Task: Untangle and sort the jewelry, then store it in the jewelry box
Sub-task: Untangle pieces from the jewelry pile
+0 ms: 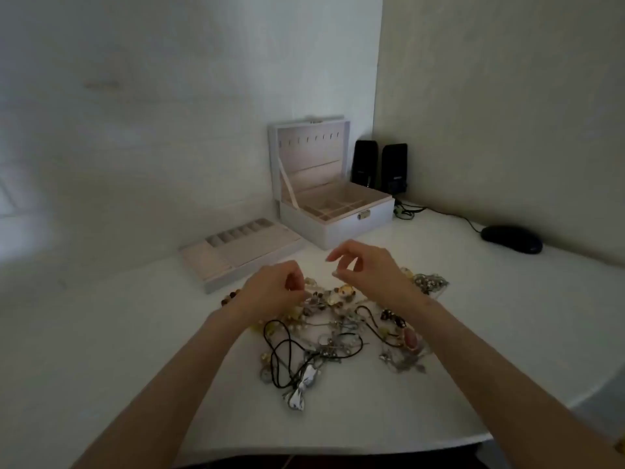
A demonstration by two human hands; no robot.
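The head camera looks down on a white tabletop (473, 333) where a tangled heap of jewelry (338, 326), made of silver chains, pale beads and amber-coloured stones, lies in front of the person, between the two bare forearms. At the near edge of the heap a shiny silver bow-shaped pendant (301, 387) hangs on a looped black cord (280, 353), a flat pink stone pendant (412, 337) lies on its right side, and a string of round brown beads (230, 297) pokes out beside the left wrist. The left hand (270, 289) sits at the far left edge of the heap with its fingers curled inward, thumb and fingertips closed on a small piece of the tangle. The right hand (368, 269) hovers just above the far side of the heap, its fingers bent and its thumb and one fingertip drawn close together; whether a thin strand runs between them cannot be told. Behind the hands stands a square white jewelry box (338, 228) with a pale pink divided interior, its hinged lid (311, 147) upright, and nothing can be seen in its compartments. Just left of it lies a flat pale pink removable tray (236, 255) with a row of small slots. Two black upright speakers (365, 162) stand in the corner behind the box, and a black corded computer mouse (511, 239) rests well off to the right.
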